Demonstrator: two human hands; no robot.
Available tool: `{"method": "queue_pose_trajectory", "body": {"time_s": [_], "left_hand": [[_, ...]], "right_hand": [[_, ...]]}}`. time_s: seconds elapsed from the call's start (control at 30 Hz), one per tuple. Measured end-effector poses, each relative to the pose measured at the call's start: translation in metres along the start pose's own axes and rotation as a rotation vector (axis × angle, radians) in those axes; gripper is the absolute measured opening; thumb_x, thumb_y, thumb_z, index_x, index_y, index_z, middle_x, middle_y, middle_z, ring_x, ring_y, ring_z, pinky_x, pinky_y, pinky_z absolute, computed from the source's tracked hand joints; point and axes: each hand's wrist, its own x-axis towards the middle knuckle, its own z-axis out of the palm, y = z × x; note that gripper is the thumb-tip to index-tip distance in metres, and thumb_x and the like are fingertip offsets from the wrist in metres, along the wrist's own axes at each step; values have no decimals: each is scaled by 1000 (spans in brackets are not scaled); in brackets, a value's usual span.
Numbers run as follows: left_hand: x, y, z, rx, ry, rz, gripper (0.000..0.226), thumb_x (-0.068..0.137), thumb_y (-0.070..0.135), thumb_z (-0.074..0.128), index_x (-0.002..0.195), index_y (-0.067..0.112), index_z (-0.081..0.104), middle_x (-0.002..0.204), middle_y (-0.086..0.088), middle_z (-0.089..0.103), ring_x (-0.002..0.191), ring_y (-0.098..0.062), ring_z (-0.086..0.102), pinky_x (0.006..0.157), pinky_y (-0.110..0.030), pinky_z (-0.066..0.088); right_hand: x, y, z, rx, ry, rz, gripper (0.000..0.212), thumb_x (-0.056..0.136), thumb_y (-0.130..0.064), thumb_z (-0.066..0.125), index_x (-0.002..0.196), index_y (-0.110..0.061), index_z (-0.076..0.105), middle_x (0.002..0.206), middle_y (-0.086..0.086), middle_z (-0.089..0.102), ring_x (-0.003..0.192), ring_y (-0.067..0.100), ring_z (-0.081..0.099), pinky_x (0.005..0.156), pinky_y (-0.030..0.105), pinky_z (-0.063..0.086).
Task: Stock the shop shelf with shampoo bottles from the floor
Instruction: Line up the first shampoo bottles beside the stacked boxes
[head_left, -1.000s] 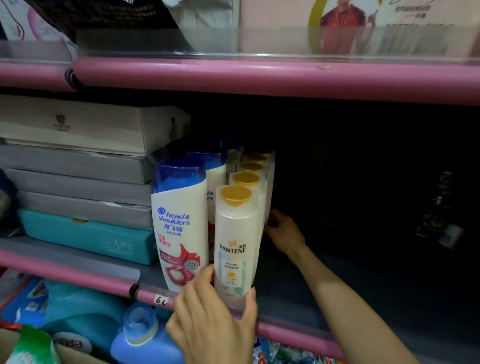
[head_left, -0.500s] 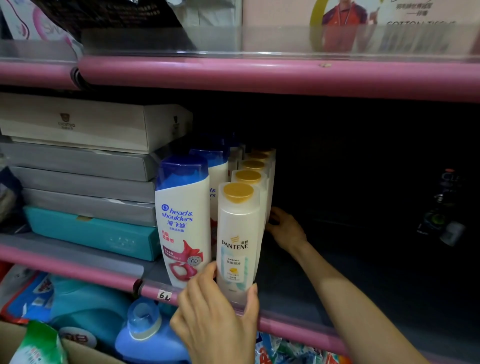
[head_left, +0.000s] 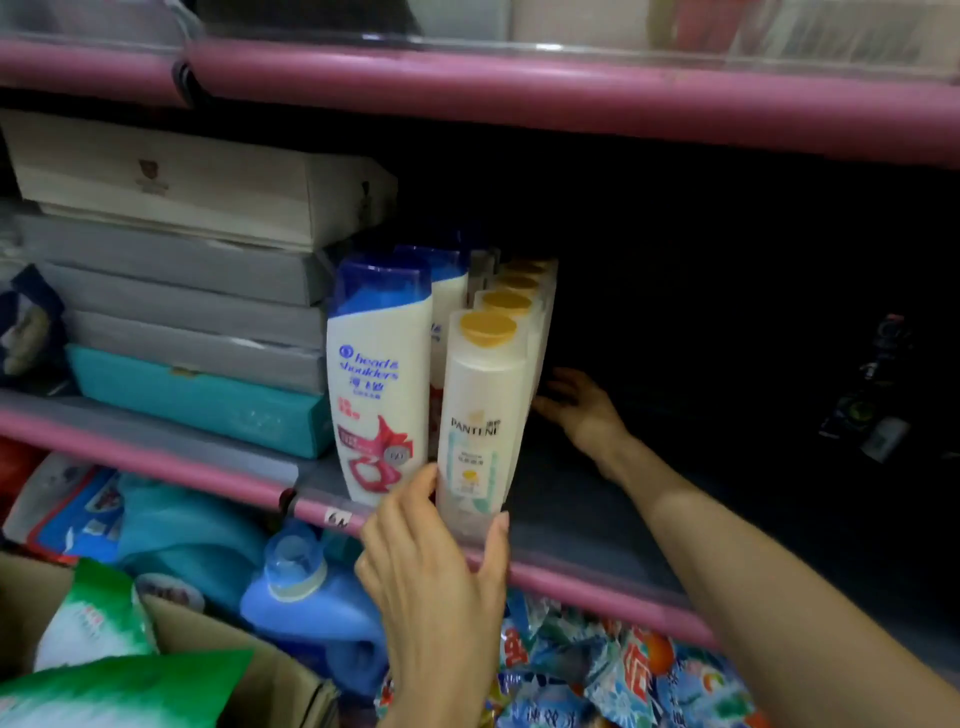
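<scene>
Our left hand (head_left: 431, 561) still cups the front bottle (head_left: 480, 410), fingers curled; right hand (head_left: 582, 408), fingers spread, steadies the row—little changed, squaring continues.

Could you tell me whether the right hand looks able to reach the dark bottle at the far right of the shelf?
Probably yes: the right hand is open, and only bare shelf separates it from the dark bottle.

Pink shelf edge (head_left: 519, 98) glowing, cream Pantene bottle (head_left: 480, 415) wearing a yellow cap, white Head & Shoulders bottle (head_left: 376, 395) showing a blue cap — red swirl below, teal box (head_left: 197, 400) sitting under grey boxes (head_left: 182, 291), blue detergent jug (head_left: 306, 597) shining.
</scene>
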Motion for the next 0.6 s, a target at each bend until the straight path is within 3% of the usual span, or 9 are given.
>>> {"method": "queue_pose_trajectory", "body": {"time_s": [0.13, 0.23, 0.3, 0.43, 0.6], "left_hand": [[-22, -6, -23, -232, -78, 33, 49, 80, 14, 69, 125, 10, 51, 115, -1, 42, 107, -12, 40, 96, -19, 27], [-41, -17, -35, -302, -162, -24, 27, 83, 8, 63, 108, 14, 61, 106, 3, 46, 99, -13, 52, 92, -24, 39], [-59, -30, -38, -281, -247, -74, 19, 83, 6, 59, 99, 15, 64, 100, 2, 52, 93, -15, 57, 89, -30, 45], [-100, -60, -37, -205, -476, -156, 17, 82, 6, 58, 93, 15, 67, 97, -2, 62, 88, -16, 60, 85, -31, 46], [-150, -94, -32, -46, -755, -229, 15, 82, 10, 58, 87, 21, 66, 97, 0, 64, 83, -15, 62, 77, -26, 46]], "right_hand": [[-45, -21, -17, -114, 187, -60, 43, 90, -12, 61, 132, -10, 50, 123, 12, 62, 110, 24, 59, 91, 29, 50], [-91, -37, -29, -171, 186, -162, 27, 90, -7, 54, 116, -11, 60, 107, 13, 68, 100, 23, 64, 91, 37, 54], [-127, -44, -35, -99, 133, -202, 24, 89, -2, 53, 109, -11, 61, 100, 12, 68, 92, 18, 65, 84, 29, 56], [-195, -41, -33, -2, 63, -209, 20, 89, 1, 53, 104, -10, 61, 88, 4, 68, 82, 8, 65, 76, 18, 55], [-258, 4, -14, -28, -55, -112, 20, 88, 5, 53, 102, -7, 62, 85, 10, 68, 80, 14, 63, 75, 23, 54]]}}
